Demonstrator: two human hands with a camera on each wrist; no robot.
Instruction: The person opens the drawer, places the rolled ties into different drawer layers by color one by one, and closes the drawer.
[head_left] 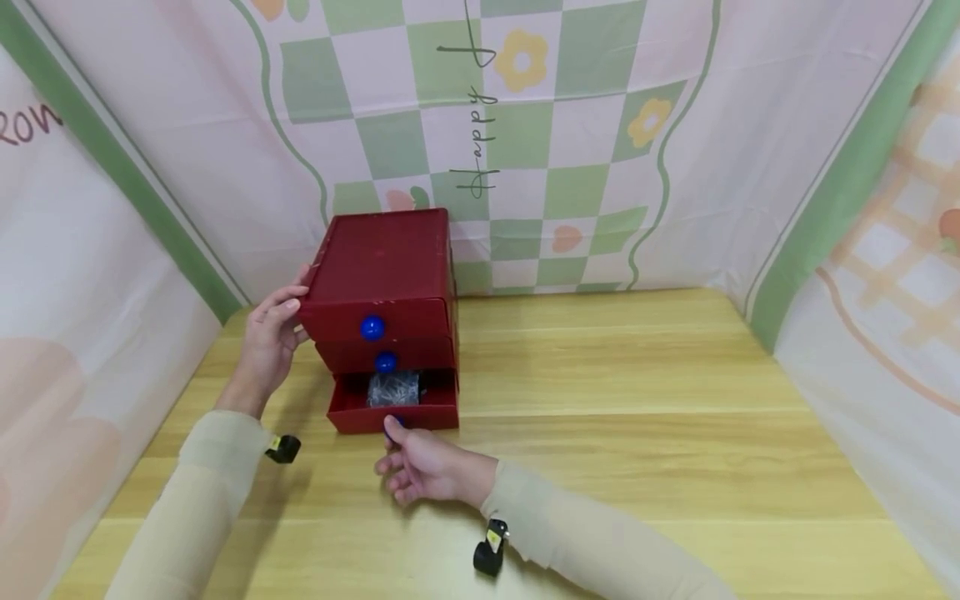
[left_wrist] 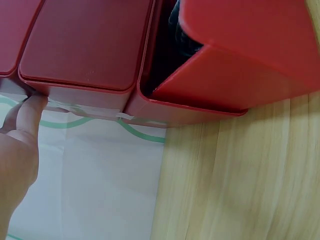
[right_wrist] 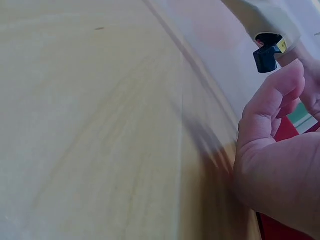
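Observation:
A dark red drawer cabinet (head_left: 382,254) with three stacked drawers stands on the table. Its bottom drawer (head_left: 352,419) is pulled out, and a dark bundle in clear plastic (head_left: 393,389) lies inside. My left hand (head_left: 272,337) rests against the cabinet's left side near the top, its fingers fairly straight; the left wrist view shows the fingertips touching that side. At the front of the bottom drawer, my right hand (head_left: 435,467) pinches its blue knob (head_left: 392,428), mostly hidden behind the thumb. The other fingers are bent below the knob.
Blue knobs mark the shut top drawer (head_left: 412,319) and middle drawer (head_left: 423,357). Pale wood tabletop (head_left: 615,433) extends around the cabinet. A patterned cloth backdrop (head_left: 517,142) rises close behind it, with cloth walls at both sides.

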